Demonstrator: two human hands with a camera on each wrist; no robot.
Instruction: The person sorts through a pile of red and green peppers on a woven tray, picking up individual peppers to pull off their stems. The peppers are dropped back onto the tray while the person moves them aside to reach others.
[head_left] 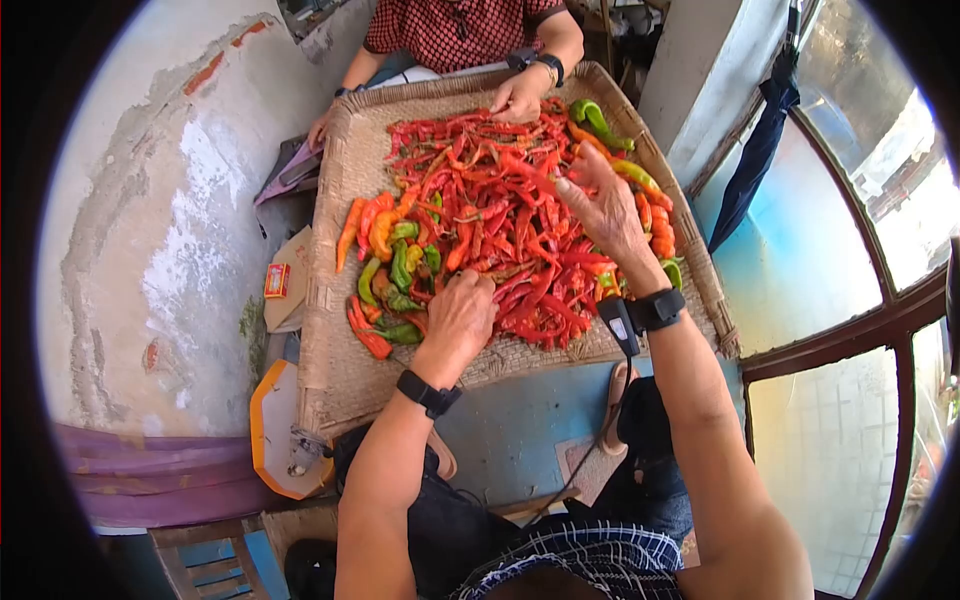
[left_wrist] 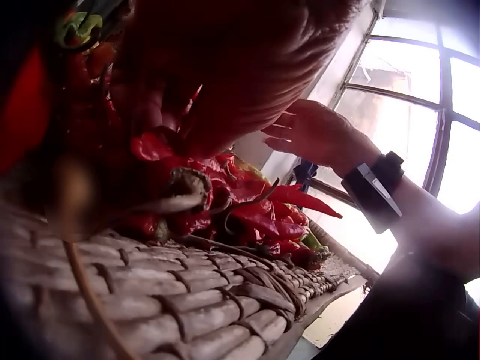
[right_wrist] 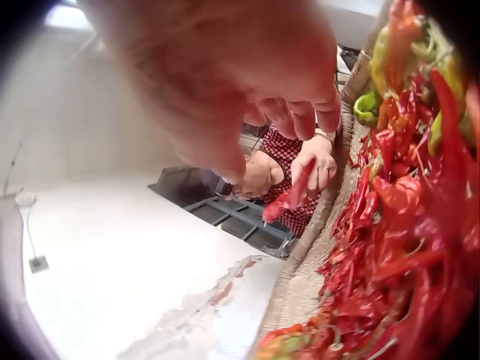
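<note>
Red chili peppers (head_left: 500, 215) lie heaped in a large woven tray (head_left: 345, 300). My left hand (head_left: 462, 315) is at the near edge of the heap, its fingers curled down among the peppers. Under those fingers, in the left wrist view, a glossy red pepper (left_wrist: 152, 147) shows at the fingertips; the palm hides the rest of it. My right hand (head_left: 610, 215) hovers over the right side of the heap with fingers extended and thumb apart. In the right wrist view nothing shows between that thumb and the fingers (right_wrist: 301, 116).
Across the tray another person's hand (head_left: 520, 97) holds a red pepper (right_wrist: 300, 187). Green and orange peppers (head_left: 400, 262) lie at the left, with more green ones (head_left: 597, 123) at the far right. A folded umbrella (head_left: 755, 150) hangs by the window at right.
</note>
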